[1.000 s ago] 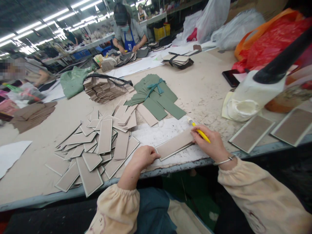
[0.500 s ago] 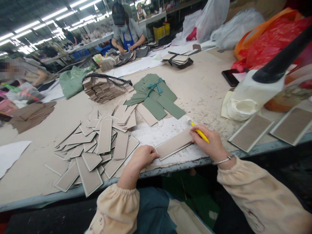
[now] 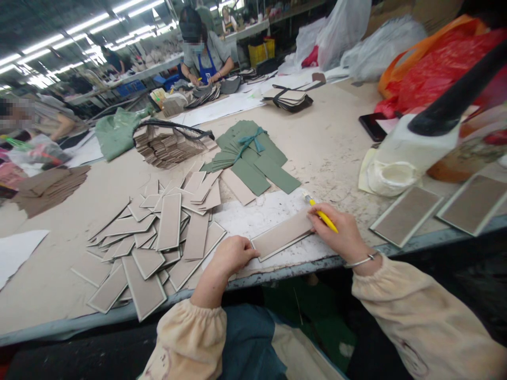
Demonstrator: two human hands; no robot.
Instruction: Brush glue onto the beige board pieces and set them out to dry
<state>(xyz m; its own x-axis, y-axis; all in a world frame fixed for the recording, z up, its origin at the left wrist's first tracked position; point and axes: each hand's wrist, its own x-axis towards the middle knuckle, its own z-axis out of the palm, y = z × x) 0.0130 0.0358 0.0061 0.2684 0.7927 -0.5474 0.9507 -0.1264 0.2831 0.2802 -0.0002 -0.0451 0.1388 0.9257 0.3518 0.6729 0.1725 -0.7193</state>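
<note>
A beige rectangular piece (image 3: 282, 235) with a pale edge lies on a white, dirt-specked sheet (image 3: 261, 214) at the table's front. My left hand (image 3: 233, 255) pinches its left end between thumb and finger. At the other end, my right hand (image 3: 336, 228) presses the piece with its fingertips and also grips a yellow-handled brush (image 3: 325, 219), whose whitish tip points up and left, away from the piece. To the left spreads a loose heap of similar beige pieces (image 3: 170, 221). Beyond the sheet are green strips (image 3: 279, 174) tied with a teal band.
Bundled beige pieces (image 3: 170, 142) stand at the back left. On the right are a white jug-like container (image 3: 422, 140), a dark phone (image 3: 372, 126), red and orange bags (image 3: 447, 63) and two edged pieces (image 3: 406, 216). A co-worker (image 3: 206, 53) handles dark pieces across the table.
</note>
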